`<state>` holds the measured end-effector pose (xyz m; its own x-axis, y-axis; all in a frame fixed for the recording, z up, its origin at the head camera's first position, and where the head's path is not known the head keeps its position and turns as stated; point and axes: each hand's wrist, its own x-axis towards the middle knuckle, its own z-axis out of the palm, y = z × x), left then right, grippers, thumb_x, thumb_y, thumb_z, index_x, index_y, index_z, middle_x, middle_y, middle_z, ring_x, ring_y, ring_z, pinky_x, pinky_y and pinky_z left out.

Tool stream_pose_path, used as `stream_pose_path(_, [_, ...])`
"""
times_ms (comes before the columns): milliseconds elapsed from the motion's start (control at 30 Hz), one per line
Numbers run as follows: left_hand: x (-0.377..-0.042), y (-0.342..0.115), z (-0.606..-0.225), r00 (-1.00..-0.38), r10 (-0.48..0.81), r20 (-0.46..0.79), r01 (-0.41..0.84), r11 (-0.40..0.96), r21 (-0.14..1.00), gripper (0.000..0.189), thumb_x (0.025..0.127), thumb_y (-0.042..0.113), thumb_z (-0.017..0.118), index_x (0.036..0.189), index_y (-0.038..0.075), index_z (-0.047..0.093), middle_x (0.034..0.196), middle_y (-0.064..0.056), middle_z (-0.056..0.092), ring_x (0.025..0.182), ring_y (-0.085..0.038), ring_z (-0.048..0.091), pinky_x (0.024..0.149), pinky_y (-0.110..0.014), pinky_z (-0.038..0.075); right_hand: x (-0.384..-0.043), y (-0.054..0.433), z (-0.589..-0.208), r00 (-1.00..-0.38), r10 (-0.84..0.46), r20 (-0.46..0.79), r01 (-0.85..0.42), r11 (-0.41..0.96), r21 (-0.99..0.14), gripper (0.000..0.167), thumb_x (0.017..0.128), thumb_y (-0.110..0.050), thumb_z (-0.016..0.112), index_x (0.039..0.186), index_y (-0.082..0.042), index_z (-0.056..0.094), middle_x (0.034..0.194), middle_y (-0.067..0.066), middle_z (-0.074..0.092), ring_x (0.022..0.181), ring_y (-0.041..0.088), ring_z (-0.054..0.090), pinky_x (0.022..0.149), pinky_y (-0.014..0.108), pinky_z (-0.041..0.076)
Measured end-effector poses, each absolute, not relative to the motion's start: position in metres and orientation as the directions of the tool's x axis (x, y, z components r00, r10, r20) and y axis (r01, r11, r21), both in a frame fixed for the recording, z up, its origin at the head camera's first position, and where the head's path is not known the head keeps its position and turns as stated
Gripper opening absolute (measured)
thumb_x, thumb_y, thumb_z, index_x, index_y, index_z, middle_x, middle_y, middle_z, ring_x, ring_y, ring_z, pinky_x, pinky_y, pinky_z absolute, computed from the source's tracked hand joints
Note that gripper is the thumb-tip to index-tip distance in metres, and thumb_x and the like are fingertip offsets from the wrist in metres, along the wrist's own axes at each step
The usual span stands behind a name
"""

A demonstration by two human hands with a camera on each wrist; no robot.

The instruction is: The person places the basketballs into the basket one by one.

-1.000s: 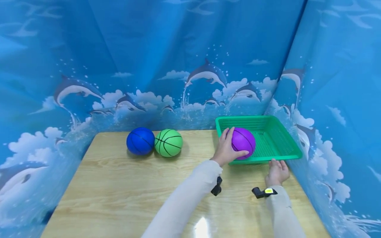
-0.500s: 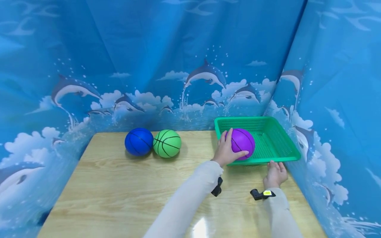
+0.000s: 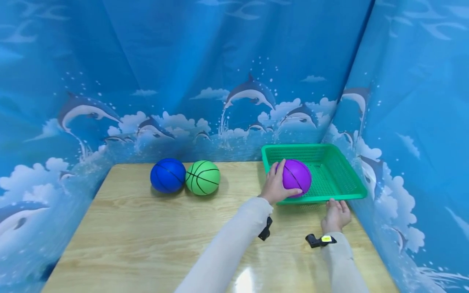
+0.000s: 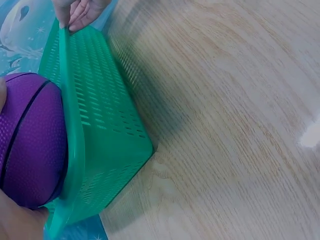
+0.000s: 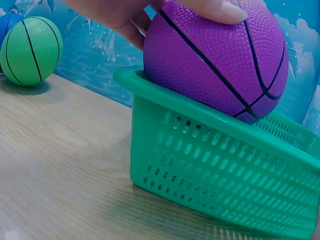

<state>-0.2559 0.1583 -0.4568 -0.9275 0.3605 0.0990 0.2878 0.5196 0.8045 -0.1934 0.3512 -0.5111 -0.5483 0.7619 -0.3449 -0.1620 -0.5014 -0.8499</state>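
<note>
One round, pebbled purple ball with black seams (image 3: 297, 177) sits within the left end of the green perforated plastic basket (image 3: 343, 171) in the head view, hardly shifted over the last second, suggesting a steady hold before release. The left hand (image 3: 275, 186), spread wide, grips it. A round blue ball (image 3: 167, 176) and a round light-green ball (image 3: 202, 178) rest leftward on the wood-grained bench (image 3: 157, 236). Left wrist view: the right hand (image 4: 82, 11) pinches the basket's near rim. Right wrist view: the purple ball bulges above that rim, its lowest part hidden.

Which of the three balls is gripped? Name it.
The round, pebbled purple basketball, gripped by the left hand at the green plastic basket; the round blue ball and round green ball rest unheld.
</note>
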Motion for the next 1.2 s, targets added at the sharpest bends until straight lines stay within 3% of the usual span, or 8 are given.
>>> stream_pose_path(200, [-0.257,0.157,-0.464,-0.92,0.377,0.105,0.296,0.496,0.817,0.1,0.079,0.042,0.077,0.155,0.027,0.013,0.158,-0.01,0.014,0.14,-0.033,0.03,0.103,-0.046,0.043,-0.194,0.349,-0.512,-0.555,0.765,-0.326,-0.197,-0.502,-0.842,0.066,0.092,0.005,0.055,0.149,0.003,0.022,0.118,0.003,0.047,0.095,0.002,0.05,0.091,0.014,0.046])
stream_pose_path(467, [-0.256,0.157,-0.467,-0.933,0.35,0.09,0.262,0.485,0.834,0.077,0.087,0.032,0.071,0.152,0.024,0.029,0.156,-0.011,0.023,0.137,-0.034,0.035,0.103,-0.048,0.043,-0.193,0.344,-0.509,-0.557,0.769,-0.314,-0.184,-0.483,-0.856,0.064,0.092,0.004,0.054,0.148,0.004,0.023,0.108,-0.001,0.046,0.091,0.003,0.049,0.088,0.013,0.047])
stream_pose_path(833, [-0.251,0.152,-0.464,-0.921,0.384,0.062,0.28,0.546,0.79,0.072,0.089,0.027,0.07,0.15,0.019,0.033,0.153,-0.015,0.031,0.136,-0.034,0.037,0.106,-0.045,0.04,-0.191,0.341,-0.508,-0.56,0.766,-0.317,-0.135,-0.462,-0.877,0.061,0.094,0.0,0.052,0.149,0.001,0.024,0.116,-0.001,0.046,0.096,0.003,0.049,0.083,0.01,0.047])
stream_pose_path(1200, [-0.255,0.143,-0.468,-0.883,0.47,0.019,0.286,0.505,0.814,0.077,0.089,0.033,0.069,0.153,0.025,0.026,0.158,-0.006,0.024,0.143,-0.027,0.027,0.112,-0.044,0.032,-0.192,0.343,-0.509,-0.556,0.773,-0.307,-0.183,-0.474,-0.861,0.062,0.092,0.003,0.053,0.148,0.003,0.025,0.104,-0.002,0.048,0.088,0.004,0.052,0.074,0.01,0.048])
